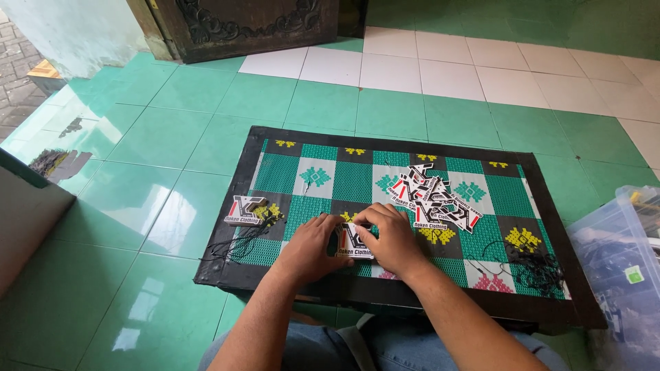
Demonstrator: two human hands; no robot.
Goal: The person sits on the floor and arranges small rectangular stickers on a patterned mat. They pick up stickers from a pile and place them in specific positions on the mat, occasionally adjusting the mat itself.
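Note:
Both my hands meet over the near middle of a low board covered in green, black and white patterned cloth (481,199). My left hand (313,247) and my right hand (392,237) together pinch a small black, white and red cardboard tag (353,244) between fingers and thumbs. A loose pile of the same tags (433,199) lies just beyond my right hand. A short stack of tags with black strings attached (249,211) rests on the board's left edge, left of my left hand.
A tangle of black strings (533,268) lies on the board's right near corner. A clear plastic box (619,261) stands on the green tiled floor at right. A dark carved wooden door (247,24) is at the back; a grey box edge (27,213) is at left.

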